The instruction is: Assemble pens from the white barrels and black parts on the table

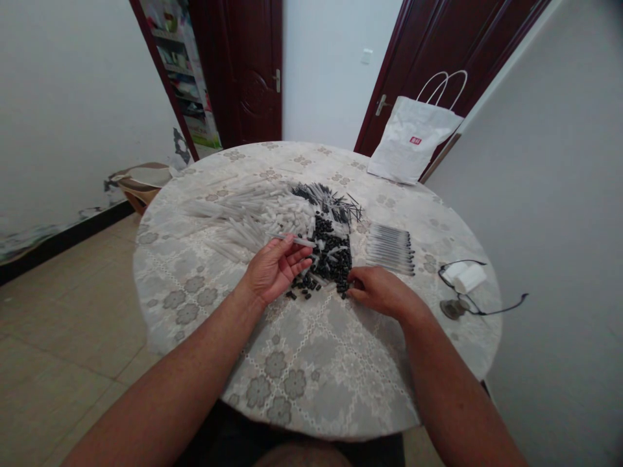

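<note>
My left hand [278,267], palm turned up, closes its thumb and fingers on a translucent pen barrel [304,242]. Under and beside it spreads a heap of small black pen plugs [335,251]. At the right edge of that heap is my right hand [380,289], its fingers curled down among the black pieces; what lies between its fingertips is too small to make out. Small white pen parts [292,213] are piled just beyond my left hand. Many loose clear pen barrels [228,217] fan out to the left. Dark-tipped pen refills [331,200] lie behind the black heap.
A neat row of pens with dark ends [389,250] lies right of the heap. Farther right are eyeglasses [479,312], white rolls [471,277] and a small round dark object [452,309]. A white paper bag [413,139] stands at the back of the round cloth-covered table [292,383].
</note>
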`<state>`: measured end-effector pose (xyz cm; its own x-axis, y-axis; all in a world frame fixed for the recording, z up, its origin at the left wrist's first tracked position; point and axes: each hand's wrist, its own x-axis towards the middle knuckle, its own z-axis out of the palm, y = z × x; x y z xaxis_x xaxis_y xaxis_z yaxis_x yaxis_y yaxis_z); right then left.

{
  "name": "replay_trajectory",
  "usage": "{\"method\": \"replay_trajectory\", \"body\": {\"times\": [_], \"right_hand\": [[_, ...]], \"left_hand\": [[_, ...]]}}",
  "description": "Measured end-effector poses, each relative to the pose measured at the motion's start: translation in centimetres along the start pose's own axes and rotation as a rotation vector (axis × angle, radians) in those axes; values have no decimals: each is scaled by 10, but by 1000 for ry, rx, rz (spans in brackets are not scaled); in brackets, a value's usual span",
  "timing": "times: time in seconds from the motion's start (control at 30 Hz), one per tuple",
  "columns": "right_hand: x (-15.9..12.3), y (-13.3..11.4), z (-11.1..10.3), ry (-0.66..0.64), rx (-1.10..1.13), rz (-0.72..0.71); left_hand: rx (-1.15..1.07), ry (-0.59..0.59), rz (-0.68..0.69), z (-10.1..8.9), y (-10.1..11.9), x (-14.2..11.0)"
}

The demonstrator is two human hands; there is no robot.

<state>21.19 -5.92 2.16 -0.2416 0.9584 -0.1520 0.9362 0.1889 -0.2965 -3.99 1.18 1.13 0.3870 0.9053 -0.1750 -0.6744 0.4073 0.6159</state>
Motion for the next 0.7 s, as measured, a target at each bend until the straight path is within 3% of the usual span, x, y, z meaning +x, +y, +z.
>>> {"method": "replay_trajectory", "body": {"times": [0.47,0.6,0.7], "right_hand": [[1,-24,7,-26,-285,64],[3,-20,11,18,-215,4],[4,-15,10,129,-56,-74]], "left_hand": [[16,-12,5,-1,0,-1],[29,-15,17,0,-1,-2],[40,-26,26,0,-2,-3]]}}
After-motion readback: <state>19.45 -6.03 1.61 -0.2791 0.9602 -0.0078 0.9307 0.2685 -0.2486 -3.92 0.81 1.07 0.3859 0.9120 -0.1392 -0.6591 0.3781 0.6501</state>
